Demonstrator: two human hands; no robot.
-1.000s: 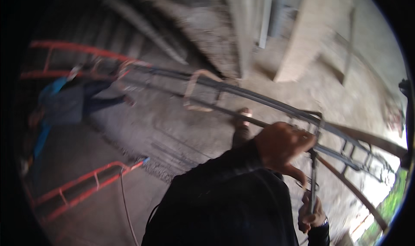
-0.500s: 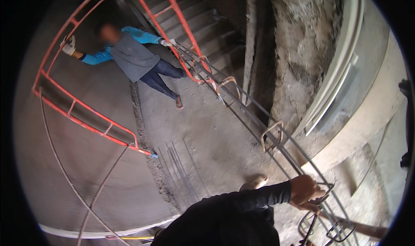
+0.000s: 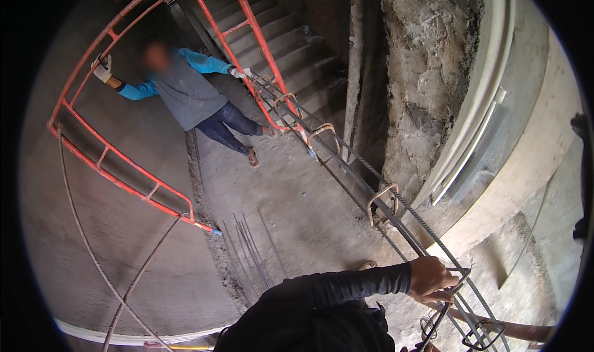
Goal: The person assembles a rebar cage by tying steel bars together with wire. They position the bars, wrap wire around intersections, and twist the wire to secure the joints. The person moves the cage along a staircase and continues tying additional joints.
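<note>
My left hand (image 3: 431,279), in a black sleeve, reaches across to the right. Its fingers are closed on a square metal stirrup (image 3: 463,274) around a bundle of long ribbed reinforcing bars (image 3: 413,233). Only a sliver of my right hand (image 3: 426,348) shows at the lower edge, its fingers curled by a slim dark rod-like piece (image 3: 438,325) that slants up toward my left hand. What it grips is unclear. Near it is a thin loop of wire (image 3: 428,323). More stirrups, one dark (image 3: 484,334) and one rusty (image 3: 382,198), sit along the bars.
Ahead, a person (image 3: 192,95) in blue sleeves and white gloves holds an orange scaffold frame (image 3: 127,166). Crossed rods (image 3: 133,284) stand at left. Concrete stairs (image 3: 291,48) rise behind. A rough column (image 3: 427,86) and curved wall (image 3: 526,141) stand right; a brown pipe (image 3: 526,331) passes under the bars.
My left hand has shifted slightly left along with the view and stays on the stirrup. My right hand, earlier hidden, now shows at the lower edge. The other person barely moves.
</note>
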